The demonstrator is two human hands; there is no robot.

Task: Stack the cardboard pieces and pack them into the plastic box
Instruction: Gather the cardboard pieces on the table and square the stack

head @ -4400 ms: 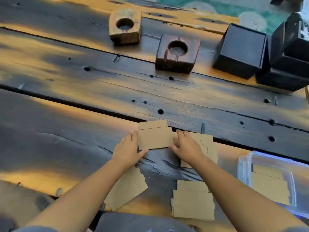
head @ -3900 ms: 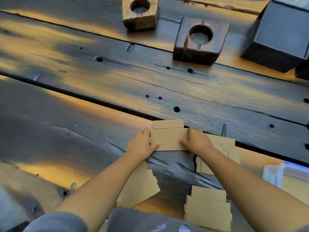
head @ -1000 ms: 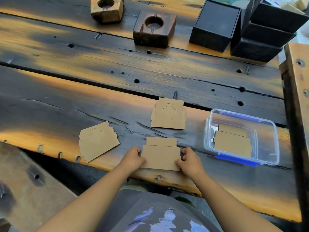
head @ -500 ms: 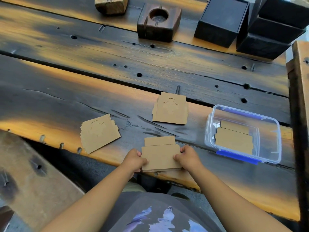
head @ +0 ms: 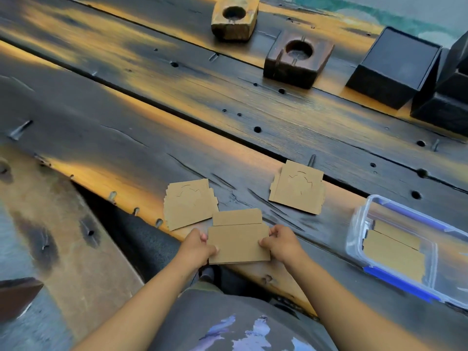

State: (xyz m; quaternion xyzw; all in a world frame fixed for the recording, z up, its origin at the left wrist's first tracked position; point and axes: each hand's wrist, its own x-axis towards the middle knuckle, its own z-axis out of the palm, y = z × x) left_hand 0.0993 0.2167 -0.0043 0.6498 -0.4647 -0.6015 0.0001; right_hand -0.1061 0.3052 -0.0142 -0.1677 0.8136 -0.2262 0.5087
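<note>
A stack of brown cardboard pieces [head: 238,239] is held flat just above the table's near edge. My left hand [head: 196,247] grips its left side and my right hand [head: 282,243] grips its right side. Two more cardboard stacks lie on the table: one [head: 188,202] just left of and behind the held stack, one [head: 297,190] farther back to the right. The clear plastic box [head: 359,224] with blue clips sits open at the right, with cardboard pieces [head: 393,252] lying inside it.
On the dark wooden plank table [head: 177,117], two wooden blocks with round holes [head: 234,17] [head: 298,59] and dark boxes [head: 392,67] stand along the far side. A wooden bench [head: 76,236] lies at the lower left, across a gap from the table.
Both hands brought a stack from the middle of the table back to its near edge and lifted it slightly. The camera view has swung left, so the box sits farther right.
</note>
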